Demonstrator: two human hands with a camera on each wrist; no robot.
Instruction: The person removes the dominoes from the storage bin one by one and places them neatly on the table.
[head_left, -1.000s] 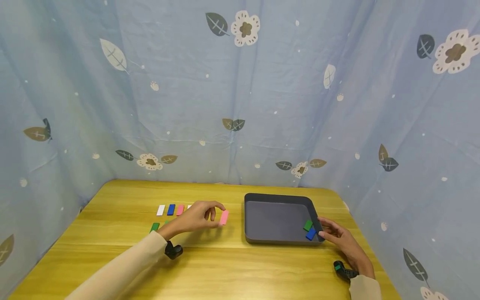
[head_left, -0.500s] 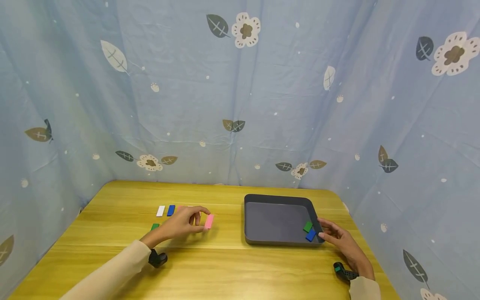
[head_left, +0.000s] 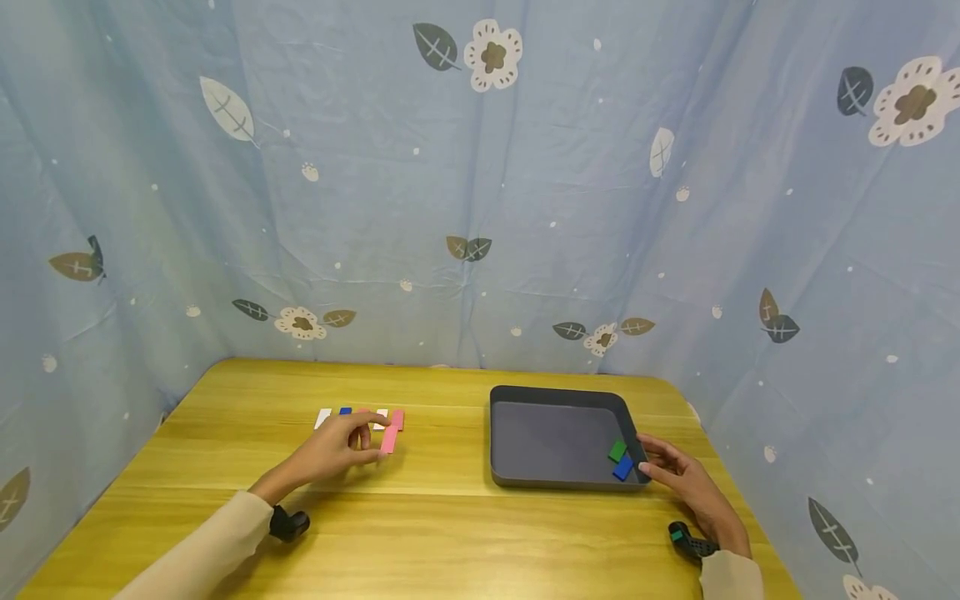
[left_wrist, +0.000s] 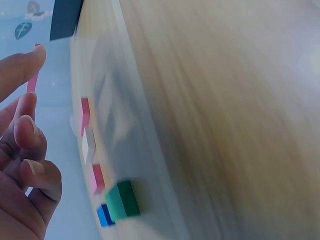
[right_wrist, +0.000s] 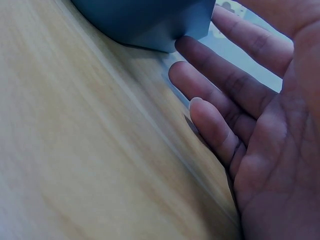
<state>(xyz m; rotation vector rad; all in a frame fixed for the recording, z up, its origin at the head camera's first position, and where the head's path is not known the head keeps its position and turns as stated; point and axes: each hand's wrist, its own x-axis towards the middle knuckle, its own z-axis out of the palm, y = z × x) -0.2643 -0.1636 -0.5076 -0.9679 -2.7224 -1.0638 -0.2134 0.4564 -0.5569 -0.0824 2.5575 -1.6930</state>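
My left hand (head_left: 330,446) pinches a small flat pink block (head_left: 389,439) between thumb and forefinger, above the left side of the table; the block also shows in the left wrist view (left_wrist: 32,84). Just behind it lies a row: a white block (head_left: 322,417), a blue block (head_left: 345,411), a pink block (head_left: 363,410), a second white block (head_left: 381,414) and another pink block (head_left: 399,419). In the left wrist view a green block (left_wrist: 123,200) lies nearer; the head view hides it behind my arm. My right hand (head_left: 690,482) holds the right rim of a dark grey tray (head_left: 555,485).
Inside the tray, by its right wall, lie a green block (head_left: 617,451) and a blue block (head_left: 623,467). All stands on a yellow wooden table (head_left: 450,542). A blue flowered curtain (head_left: 375,208) surrounds the table's back and sides.
My left hand has moved left with the pink block, away from the tray and towards the row of blocks. The right hand and the tray have stayed in place.
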